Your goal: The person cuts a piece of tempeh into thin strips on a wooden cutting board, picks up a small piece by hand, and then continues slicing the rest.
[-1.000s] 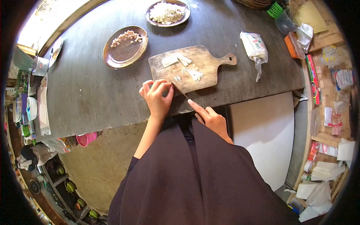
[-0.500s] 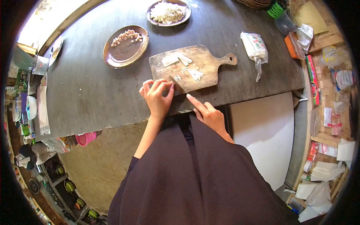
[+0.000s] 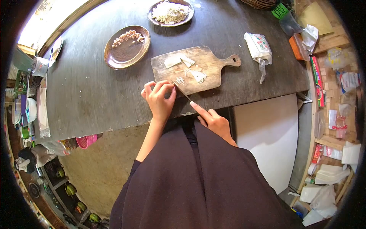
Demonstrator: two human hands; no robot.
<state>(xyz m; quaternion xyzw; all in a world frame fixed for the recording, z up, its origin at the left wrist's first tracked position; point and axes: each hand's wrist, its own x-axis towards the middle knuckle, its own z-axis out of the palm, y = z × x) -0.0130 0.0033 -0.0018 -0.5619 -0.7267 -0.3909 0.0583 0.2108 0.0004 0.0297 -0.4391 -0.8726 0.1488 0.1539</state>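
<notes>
My right hand (image 3: pixel 214 121) is closed round a knife (image 3: pixel 184 94), index finger stretched along its back, handle hidden in the palm. The blade lies over the near left part of a wooden cutting board (image 3: pixel 209 84). At the board's near left edge, my left hand (image 3: pixel 160 98) pinches, thumb against fingertips, close to the blade; what it pinches is mostly hidden. Thin pale cut strips (image 3: pixel 178 80) lie by the blade. Farther up the board are larger white pieces (image 3: pixel 173 61) and a small heap of fine white bits (image 3: pixel 199 76).
A brown plate (image 3: pixel 124 57) holds chopped pinkish bits, and another plate (image 3: pixel 187 21) holds pale shreds. A plastic packet (image 3: pixel 259 47) lies right of the board handle. The dark table's front edge (image 3: pixel 95 131) runs just before me. A white panel (image 3: pixel 267 141) stands below at right.
My right hand and the knife have drawn back slightly toward me. More pale strips show beside the blade. My left hand stays almost in place.
</notes>
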